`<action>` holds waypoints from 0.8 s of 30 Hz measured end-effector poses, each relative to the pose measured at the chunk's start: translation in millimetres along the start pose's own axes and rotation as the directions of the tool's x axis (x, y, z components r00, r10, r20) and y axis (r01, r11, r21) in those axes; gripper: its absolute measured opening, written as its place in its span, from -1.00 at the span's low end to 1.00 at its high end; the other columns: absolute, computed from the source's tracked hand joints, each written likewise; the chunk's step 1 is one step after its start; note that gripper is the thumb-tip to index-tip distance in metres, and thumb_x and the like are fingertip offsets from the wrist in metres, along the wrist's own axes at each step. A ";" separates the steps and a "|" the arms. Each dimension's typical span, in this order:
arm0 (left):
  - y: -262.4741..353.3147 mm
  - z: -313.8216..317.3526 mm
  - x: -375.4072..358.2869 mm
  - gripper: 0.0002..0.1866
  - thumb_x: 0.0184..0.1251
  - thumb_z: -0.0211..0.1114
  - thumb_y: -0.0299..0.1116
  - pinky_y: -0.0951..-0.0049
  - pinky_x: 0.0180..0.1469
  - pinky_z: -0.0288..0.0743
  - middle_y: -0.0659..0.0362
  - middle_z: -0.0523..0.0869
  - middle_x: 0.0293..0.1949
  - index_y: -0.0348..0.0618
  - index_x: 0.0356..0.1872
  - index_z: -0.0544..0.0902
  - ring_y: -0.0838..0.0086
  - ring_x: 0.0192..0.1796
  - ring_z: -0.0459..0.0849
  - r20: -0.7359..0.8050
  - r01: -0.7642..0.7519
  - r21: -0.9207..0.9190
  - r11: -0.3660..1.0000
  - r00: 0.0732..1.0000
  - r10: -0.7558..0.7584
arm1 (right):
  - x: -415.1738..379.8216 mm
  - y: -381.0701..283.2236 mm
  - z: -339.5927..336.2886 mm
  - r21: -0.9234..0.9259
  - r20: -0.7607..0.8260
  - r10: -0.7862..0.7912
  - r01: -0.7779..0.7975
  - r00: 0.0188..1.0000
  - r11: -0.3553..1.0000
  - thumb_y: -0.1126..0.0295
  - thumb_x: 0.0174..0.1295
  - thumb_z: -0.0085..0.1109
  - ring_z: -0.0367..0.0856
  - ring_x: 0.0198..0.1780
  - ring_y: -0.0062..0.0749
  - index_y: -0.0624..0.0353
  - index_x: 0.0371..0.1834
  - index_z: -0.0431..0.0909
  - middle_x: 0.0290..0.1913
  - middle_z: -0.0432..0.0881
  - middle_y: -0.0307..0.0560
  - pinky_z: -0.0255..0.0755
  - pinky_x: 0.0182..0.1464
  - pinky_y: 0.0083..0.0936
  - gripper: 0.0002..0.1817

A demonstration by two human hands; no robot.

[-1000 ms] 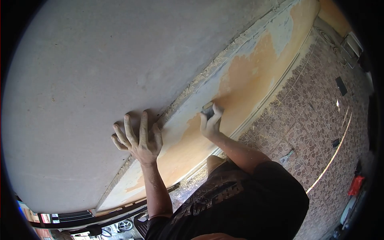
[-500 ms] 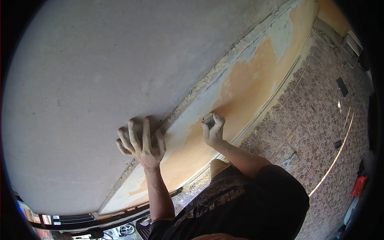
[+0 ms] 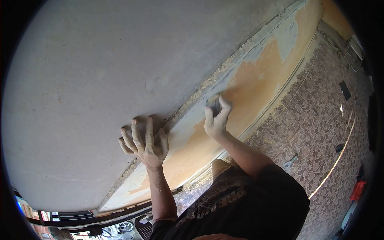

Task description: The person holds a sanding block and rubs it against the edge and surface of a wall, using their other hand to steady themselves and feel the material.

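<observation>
Your left hand [image 3: 147,146] presses flat, fingers spread, on the grey wall [image 3: 100,80]. Your right hand [image 3: 216,118] fingers clamp a block [image 3: 214,105] against the orange band [image 3: 248,92].

2 hands: left hand [image 3: 147,147], right hand [image 3: 216,120]; 1 sanding block [image 3: 214,105], prob.; 1 wall band [image 3: 256,80].
</observation>
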State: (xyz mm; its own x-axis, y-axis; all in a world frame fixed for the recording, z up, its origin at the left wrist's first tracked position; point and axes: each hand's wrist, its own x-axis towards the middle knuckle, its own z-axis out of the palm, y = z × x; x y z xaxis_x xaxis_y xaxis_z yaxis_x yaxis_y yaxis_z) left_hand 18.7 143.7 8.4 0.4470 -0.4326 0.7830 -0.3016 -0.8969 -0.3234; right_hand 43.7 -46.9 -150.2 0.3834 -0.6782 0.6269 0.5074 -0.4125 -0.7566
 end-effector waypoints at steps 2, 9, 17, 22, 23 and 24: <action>-0.2 -2.1 -1.6 -0.55 0.28 0.37 -0.03 -0.07 0.61 -0.38 0.15 0.34 0.55 0.26 0.20 0.73 0.00 0.66 0.00 0.009 -0.004 -0.010 1.000 1.000 0.004 | 64.5 -5.8 9.8 0.223 -0.155 0.149 -0.112 0.977 0.968 0.42 0.30 0.33 0.35 0.06 -0.07 0.35 0.40 0.22 0.10 0.36 0.19 0.30 0.08 -0.11 -0.33; -0.8 0.0 0.2 -0.53 0.27 0.37 -0.03 -0.07 0.61 -0.42 0.14 0.34 0.55 0.27 0.23 0.71 -0.01 0.66 -0.02 0.004 -0.007 -0.023 1.000 1.000 0.007 | -21.4 -26.4 7.7 -0.005 0.148 -0.403 0.408 0.903 0.913 0.28 0.20 0.47 0.36 0.08 -0.13 0.19 0.35 0.39 0.06 0.39 0.04 0.23 0.13 -0.08 -0.32; 1.0 -2.7 0.9 -0.51 0.26 0.39 0.00 -0.06 0.62 -0.43 0.15 0.34 0.55 0.28 0.24 0.70 0.01 0.67 -0.04 0.011 -0.020 -0.033 0.999 1.000 0.021 | 63.7 -4.6 5.1 0.026 -0.220 0.099 -0.096 0.970 0.995 0.43 0.35 0.31 0.46 -0.09 -0.28 0.38 0.36 0.28 0.00 0.39 0.03 0.44 -0.05 -0.38 -0.41; -9.7 -6.1 -3.9 -0.49 0.30 0.37 0.01 -0.09 0.62 -0.48 0.14 0.29 0.59 0.27 0.28 0.68 0.00 0.67 -0.07 0.048 -0.034 -0.051 0.998 0.998 0.037 | -18.1 -23.8 -1.8 -0.046 0.164 -0.397 0.409 0.903 0.911 0.24 0.18 0.51 0.43 0.04 -0.25 0.23 0.40 0.33 0.04 0.42 0.00 0.26 0.10 -0.09 -0.23; -17.4 -10.0 -7.5 -0.49 0.33 0.34 0.01 -0.10 0.62 -0.51 0.14 0.27 0.60 0.28 0.30 0.66 0.00 0.68 -0.09 0.137 -0.044 -0.086 0.995 0.989 0.056 | -15.3 -14.5 -6.8 -0.041 0.266 -0.512 0.541 0.816 0.840 0.23 0.17 0.51 0.41 0.07 -0.24 0.21 0.41 0.33 0.06 0.43 0.00 0.22 0.12 -0.05 -0.22; -26.8 -13.1 -10.5 -0.49 0.36 0.32 0.01 -0.11 0.61 -0.55 0.14 0.24 0.61 0.28 0.33 0.65 -0.01 0.69 -0.12 0.222 -0.053 -0.120 0.991 0.972 0.079 | -2.2 -5.0 -7.1 -0.117 0.161 -0.447 0.467 0.880 0.877 0.23 0.21 0.47 0.42 0.07 -0.22 0.23 0.38 0.35 0.08 0.45 -0.01 0.23 0.12 -0.12 -0.27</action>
State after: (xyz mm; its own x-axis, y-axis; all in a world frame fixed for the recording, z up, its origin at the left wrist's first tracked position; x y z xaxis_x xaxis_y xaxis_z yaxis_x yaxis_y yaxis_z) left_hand 11.0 173.4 15.8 0.5975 -0.5113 0.6177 -0.4239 -0.8553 -0.2980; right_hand 34.8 -47.7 -149.1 0.2346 -0.3145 0.9198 0.5336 -0.7493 -0.3923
